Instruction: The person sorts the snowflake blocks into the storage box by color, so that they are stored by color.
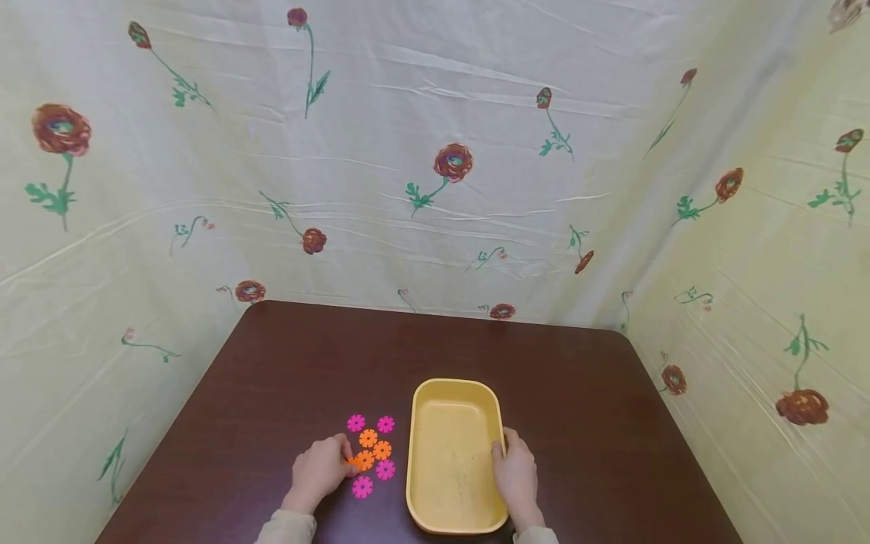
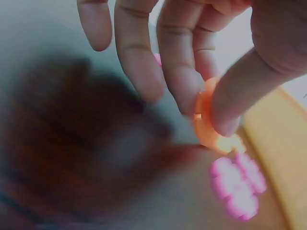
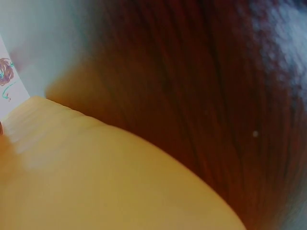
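We are pinching an orange gear piece (image 2: 207, 125) between the thumb and fingers of our left hand (image 1: 319, 468), at the left edge of a cluster of orange and pink gear pieces (image 1: 372, 452) lying on the dark brown table (image 1: 272, 378). Our right hand (image 1: 516, 476) is gripping the right rim of the empty yellow tray (image 1: 451, 453), just right of the cluster. Flowered cloth (image 1: 435, 151) is hanging behind the table.

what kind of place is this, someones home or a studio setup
Probably a makeshift recording booth, not a lived-in room: floral cloth drapes every wall around one dark wooden table, which holds only a yellow tray and small flower-shaped pieces.
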The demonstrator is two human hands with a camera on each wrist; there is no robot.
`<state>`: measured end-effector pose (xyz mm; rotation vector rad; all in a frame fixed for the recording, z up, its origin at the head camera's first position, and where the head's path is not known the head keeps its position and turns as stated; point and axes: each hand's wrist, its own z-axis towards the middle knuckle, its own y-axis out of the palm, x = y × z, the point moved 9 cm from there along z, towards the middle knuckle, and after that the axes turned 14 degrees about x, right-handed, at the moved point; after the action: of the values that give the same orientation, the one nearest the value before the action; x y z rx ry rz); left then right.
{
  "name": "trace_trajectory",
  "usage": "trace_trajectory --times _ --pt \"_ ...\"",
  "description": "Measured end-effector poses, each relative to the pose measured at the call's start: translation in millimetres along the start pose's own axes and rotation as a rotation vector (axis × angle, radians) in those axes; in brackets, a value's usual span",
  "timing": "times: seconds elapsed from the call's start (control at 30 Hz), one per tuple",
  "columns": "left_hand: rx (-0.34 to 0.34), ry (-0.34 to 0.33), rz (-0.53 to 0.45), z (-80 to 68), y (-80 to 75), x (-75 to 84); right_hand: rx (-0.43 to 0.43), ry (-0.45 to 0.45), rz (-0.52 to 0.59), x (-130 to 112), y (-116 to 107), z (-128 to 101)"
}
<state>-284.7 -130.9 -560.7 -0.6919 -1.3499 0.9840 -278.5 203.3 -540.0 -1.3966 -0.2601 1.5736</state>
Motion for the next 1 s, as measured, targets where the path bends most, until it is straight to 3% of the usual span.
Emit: trace_trajectory --times 0.2,0.37,0.53,0.77,1.0 --pt "0.026 -0.017 -0.121 12.9 -11.8 18.4 0.002 -0.004 0.001 1 -1 3" --pt "0.073 0.022 -0.168 27.7 -26.2 49.9 0.011 0.007 0.002 4 -1 5" --pt "0.078 0.045 -0.187 42.2 -31.4 85.4 0.012 0.023 0.005 6 0 6" --pt "0.060 0.060 -0.194 58.7 -17.9 131.3 0.013 0.031 0.011 6 0 3" --pt "-0.002 0.047 -0.225 63.4 4.3 171.1 0.011 0.045 0.012 4 2 1"
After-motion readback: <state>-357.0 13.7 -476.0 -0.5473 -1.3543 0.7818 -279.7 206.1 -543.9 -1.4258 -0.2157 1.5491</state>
